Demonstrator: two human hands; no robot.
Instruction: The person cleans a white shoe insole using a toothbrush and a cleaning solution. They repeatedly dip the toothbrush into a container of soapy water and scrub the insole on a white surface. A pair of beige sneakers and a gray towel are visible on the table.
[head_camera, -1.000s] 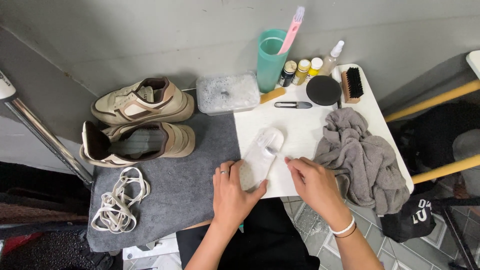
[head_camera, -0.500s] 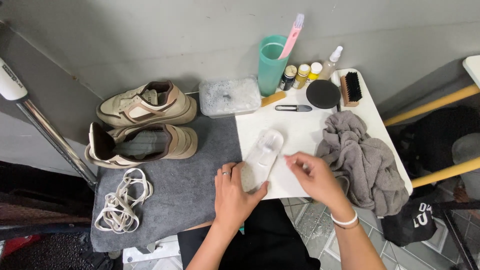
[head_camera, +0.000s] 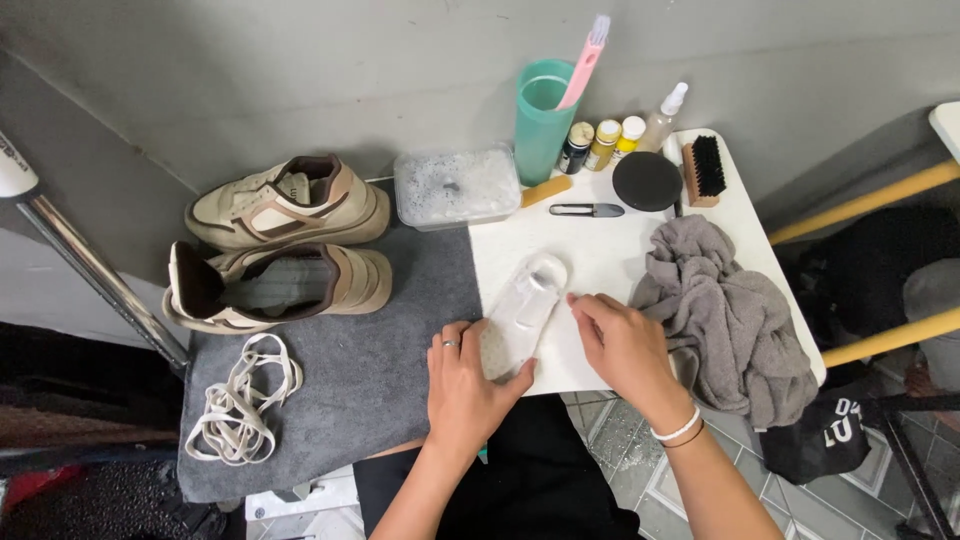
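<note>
Nearest the camera, the left hand (head_camera: 463, 385), a ring on one finger, is pressing flat on the near end of a white insole (head_camera: 520, 312), thumb spread along its edge; it is pinning the insole rather than gripping it. The right hand (head_camera: 625, 345), wearing a white band at the wrist, is lying loosely curled beside the insole, fingertips touching its right edge and holding nothing. The insole is lying diagonally on the white desk (head_camera: 600, 265), its near end by the seam with the grey mat (head_camera: 380, 360). On the mat, a heap of pale laces (head_camera: 242, 400) is resting at the left, with two beige sneakers (head_camera: 285, 245) beyond it. A crumpled grey cloth (head_camera: 725, 315) is lying right of the hands. Farther back are a clear tub of suds (head_camera: 455, 187), small scissors (head_camera: 587, 210), a black round tin (head_camera: 647, 180), a wooden brush (head_camera: 704, 170), small bottles (head_camera: 605, 143) and a teal cup (head_camera: 541, 118) holding a pink brush. A grey wall is closing the scene; tiled floor is showing below. Against the earlier frame, the right hand has drawn in to the insole's edge.
</note>
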